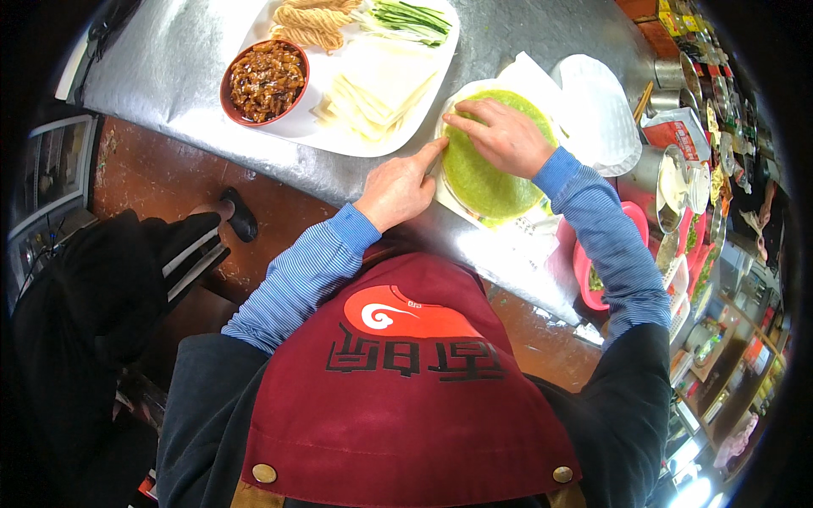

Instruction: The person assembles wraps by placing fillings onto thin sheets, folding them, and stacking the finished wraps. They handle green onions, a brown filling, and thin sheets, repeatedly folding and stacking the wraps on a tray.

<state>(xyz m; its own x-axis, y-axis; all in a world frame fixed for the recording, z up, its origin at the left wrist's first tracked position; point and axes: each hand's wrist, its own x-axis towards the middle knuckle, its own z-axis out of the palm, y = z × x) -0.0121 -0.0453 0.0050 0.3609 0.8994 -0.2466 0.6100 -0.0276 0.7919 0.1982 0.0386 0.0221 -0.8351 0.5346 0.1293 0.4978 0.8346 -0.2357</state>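
Note:
Round, flat green wrappers (483,179), looking like thin pancakes, lie on a white tray at the front edge of the metal table. My right hand (506,135) rests palm down across the upper part of the green top sheet, fingers stretched out. At the sheet's left edge is my left hand (396,191), its index finger extended to the rim and its other fingers partly hidden. Left of them, a large white tray (373,149) carries a red bowl of chunky brown sauce (267,82), pale square sheets (373,102), cucumber strips (412,20) and tan shreds (309,23).
White foam trays (600,114) lie right of the wrappers on the metal table (182,89). Pink baskets (584,271) and metal pots (648,182) crowd the right side. Another person in dark clothes (85,313) is close on my left.

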